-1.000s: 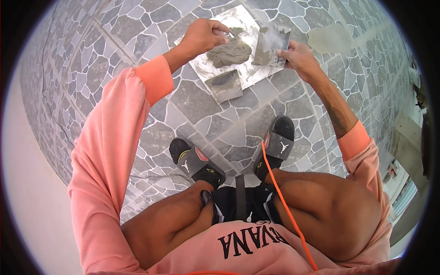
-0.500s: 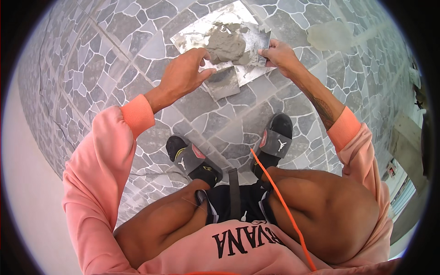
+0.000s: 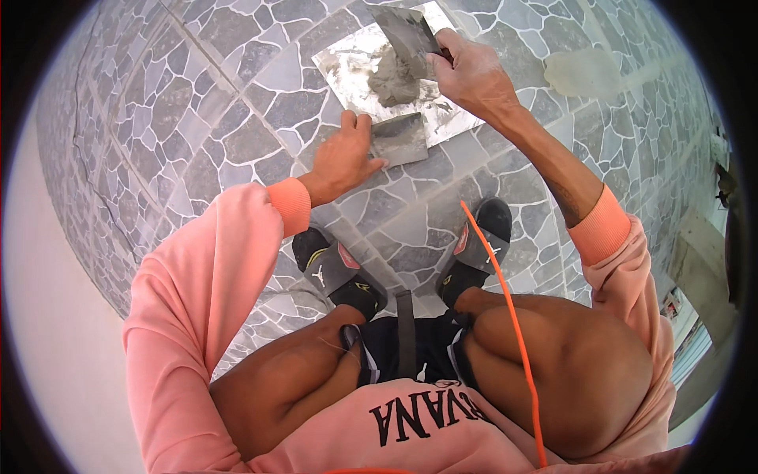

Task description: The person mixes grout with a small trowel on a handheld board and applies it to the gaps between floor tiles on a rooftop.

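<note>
A pale, shiny sheet (image 3: 339, 63) smeared with grey paste lies on the floor ahead of my feet. Grey paste (image 3: 392, 83) sits in a thick lump at its middle. My right hand (image 3: 474, 73) is closed round the edge of a flat grey scraper (image 3: 407, 35), tilted up over the sheet's far side and coated with paste. At the sheet's near edge, my left hand (image 3: 343, 156) grips a second flat, paste-coated scraper (image 3: 400, 141) between thumb and fingers. Whether either scraper has a handle is hidden by my hands.
Stone-patterned flooring (image 3: 237, 126) with white joints spreads all round. A pale dried patch (image 3: 583, 75) marks it at the right. My sandalled feet (image 3: 347, 272) stand close behind the sheet. An orange cord (image 3: 513, 316) hangs before my right leg. Boards (image 3: 699, 245) stand at the far right.
My right hand has lifted its scraper up and away from the paste, tilting it. My left hand, open beside the near scraper before, has come down and taken hold of it.
</note>
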`<state>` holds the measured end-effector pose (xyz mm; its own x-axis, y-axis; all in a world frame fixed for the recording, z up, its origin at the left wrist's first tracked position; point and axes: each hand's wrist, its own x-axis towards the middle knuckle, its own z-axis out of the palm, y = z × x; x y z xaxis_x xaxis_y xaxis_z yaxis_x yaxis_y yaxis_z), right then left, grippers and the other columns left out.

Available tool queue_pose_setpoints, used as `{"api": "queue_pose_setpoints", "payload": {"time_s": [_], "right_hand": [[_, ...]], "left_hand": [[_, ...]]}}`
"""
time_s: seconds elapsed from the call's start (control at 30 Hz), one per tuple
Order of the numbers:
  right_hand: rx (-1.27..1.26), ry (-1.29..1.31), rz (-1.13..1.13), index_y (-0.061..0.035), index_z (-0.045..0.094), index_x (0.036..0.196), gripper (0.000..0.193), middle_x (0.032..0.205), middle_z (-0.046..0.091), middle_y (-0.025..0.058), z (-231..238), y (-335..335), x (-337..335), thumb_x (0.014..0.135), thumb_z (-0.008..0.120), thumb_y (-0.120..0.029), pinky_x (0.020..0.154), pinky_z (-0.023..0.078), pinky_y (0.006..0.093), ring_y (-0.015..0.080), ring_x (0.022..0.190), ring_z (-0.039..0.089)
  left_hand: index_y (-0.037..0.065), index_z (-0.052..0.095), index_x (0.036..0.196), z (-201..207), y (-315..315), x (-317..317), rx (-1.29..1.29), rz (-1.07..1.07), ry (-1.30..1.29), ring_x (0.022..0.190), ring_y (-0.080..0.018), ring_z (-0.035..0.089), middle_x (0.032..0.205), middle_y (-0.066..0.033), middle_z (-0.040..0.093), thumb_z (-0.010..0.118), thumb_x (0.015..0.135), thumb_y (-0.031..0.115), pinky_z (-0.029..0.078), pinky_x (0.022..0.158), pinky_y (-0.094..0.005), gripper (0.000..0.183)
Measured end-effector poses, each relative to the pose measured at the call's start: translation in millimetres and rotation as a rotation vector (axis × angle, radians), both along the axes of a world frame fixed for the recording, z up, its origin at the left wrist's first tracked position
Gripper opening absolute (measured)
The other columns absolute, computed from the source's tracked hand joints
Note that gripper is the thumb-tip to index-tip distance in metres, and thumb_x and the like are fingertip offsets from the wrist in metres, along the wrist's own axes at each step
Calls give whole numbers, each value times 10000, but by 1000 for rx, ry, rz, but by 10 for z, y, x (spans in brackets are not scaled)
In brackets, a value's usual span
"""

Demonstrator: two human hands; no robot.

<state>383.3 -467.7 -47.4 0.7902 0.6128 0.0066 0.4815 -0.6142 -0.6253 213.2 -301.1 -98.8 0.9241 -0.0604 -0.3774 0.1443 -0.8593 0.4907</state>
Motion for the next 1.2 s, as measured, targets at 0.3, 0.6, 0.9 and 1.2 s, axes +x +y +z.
{"api": "queue_pose_setpoints", "payload": {"time_s": [0.3,0.6,0.9,1.2], "right_hand": [[25,76,43,-1,557,923,163,799,619,253,87,31,-195,852,572,-148,706,472,491,437,800,601],[-6,107,74,-4,552,939,194,749,606,241,-21,108,-259,878,603,-180,641,444,462,429,717,581],[3,71,16,9,553,908,207,746,613,238,-133,127,-115,870,597,-189,633,456,448,410,687,593],[-40,511,-121,9,630,1040,255,812,636,51,-270,-362,943,896,602,-200,704,508,311,131,756,611]], "left_hand": [[12,406,1110,-54,6,-12,-155,142,29,835,-413,615,994,-219,562,774,748,212,484,732,-475,553],[6,518,999,267,139,-60,-355,181,122,713,-227,608,879,-129,621,758,747,157,477,659,-351,379],[12,566,944,799,373,-148,-413,271,266,644,-119,562,810,-56,595,737,745,139,456,607,-298,292],[15,581,916,1239,692,-163,-472,366,187,718,-82,567,799,-27,599,709,769,79,447,623,-260,205]]}}
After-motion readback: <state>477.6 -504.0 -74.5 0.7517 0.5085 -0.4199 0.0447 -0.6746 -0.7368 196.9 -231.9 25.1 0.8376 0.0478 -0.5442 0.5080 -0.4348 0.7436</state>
